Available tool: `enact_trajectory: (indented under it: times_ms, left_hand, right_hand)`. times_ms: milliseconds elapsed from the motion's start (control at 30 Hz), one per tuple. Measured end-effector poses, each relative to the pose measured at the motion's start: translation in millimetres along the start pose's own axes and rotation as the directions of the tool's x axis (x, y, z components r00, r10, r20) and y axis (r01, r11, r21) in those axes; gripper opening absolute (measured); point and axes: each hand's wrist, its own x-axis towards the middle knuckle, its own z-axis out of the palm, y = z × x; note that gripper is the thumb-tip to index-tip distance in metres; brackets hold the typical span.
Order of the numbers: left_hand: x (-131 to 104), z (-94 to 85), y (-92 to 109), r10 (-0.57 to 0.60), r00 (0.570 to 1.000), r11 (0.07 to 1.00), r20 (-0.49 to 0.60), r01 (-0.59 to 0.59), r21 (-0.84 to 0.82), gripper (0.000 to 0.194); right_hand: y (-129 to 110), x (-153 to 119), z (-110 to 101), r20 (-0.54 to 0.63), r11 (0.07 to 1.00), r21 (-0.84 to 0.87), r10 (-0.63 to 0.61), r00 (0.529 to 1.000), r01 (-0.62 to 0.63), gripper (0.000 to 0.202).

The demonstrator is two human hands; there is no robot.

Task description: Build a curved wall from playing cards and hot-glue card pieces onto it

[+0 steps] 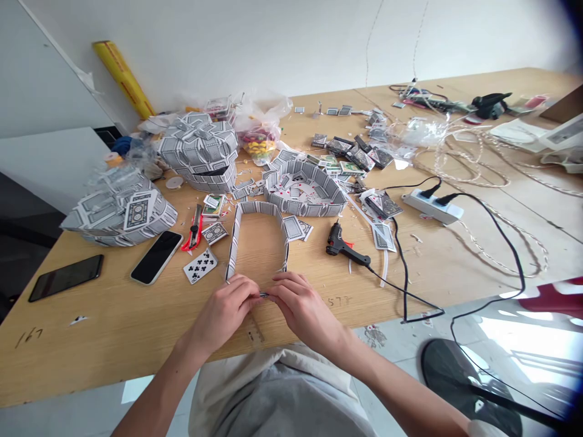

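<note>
A narrow strip of joined playing cards stands on edge, bent into a tall loop on the wooden table. At its near end, my left hand pinches the strip from the left. From the right, my right hand pinches the same near part, its fingertips close to the left ones. Just beyond the loop sits a walled tray of cards with loose cards inside. To the right of the loop lies a black glue gun. Left of it are a red utility knife and an eight of clubs card.
Two phones lie at the left, in front of card-covered boxes. Card packs are piled behind the tray. A white power strip with black cables and coiled rope occupy the right side.
</note>
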Motion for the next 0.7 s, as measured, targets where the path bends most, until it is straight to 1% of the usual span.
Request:
enact_trajectory:
  times_ms: [133,300,433,533,633,700]
  left_hand:
    - [3.9,-2.8,3.4,-0.037,0.999,0.999,0.014,0.037,-0.006,0.017]
    - [6.8,-5.6,5.2,-0.043,0.999,0.999,0.028,0.042,0.011,0.02]
    - [4.7,-3.2,2.9,-0.036,0.999,0.999,0.011,0.036,0.023,0.018]
    - [2.9,-0.9,1.5,-0.032,0.999,0.999,-0.027,0.033,0.038,0.005]
    - [4.1,-0.9,2.6,0.01,1.0,0.997,-0.016,-0.008,0.073,0.012]
    - [6.6,-2.2,4.7,0.01,1.0,0.995,0.004,-0.01,0.095,0.012]
  right_hand:
    - [-0.6,-0.6,-0.7,0.033,1.0,0.011,0.018,0.999,-0.019,0.022]
    - [-1.4,0.0,-1.6,0.048,0.999,0.035,0.024,0.999,-0.026,0.029]
    - [-1.5,1.0,-1.8,0.061,0.999,0.02,0.028,0.998,-0.03,0.026]
    - [-0.9,1.3,-2.2,0.075,0.999,0.0,0.038,0.996,-0.039,0.024]
    - [0.5,1.3,-2.7,0.077,0.999,-0.025,0.035,0.996,-0.034,0.022]
    - [1.7,1.7,-2.4,0.08,0.999,-0.042,0.032,0.996,-0.028,0.02]
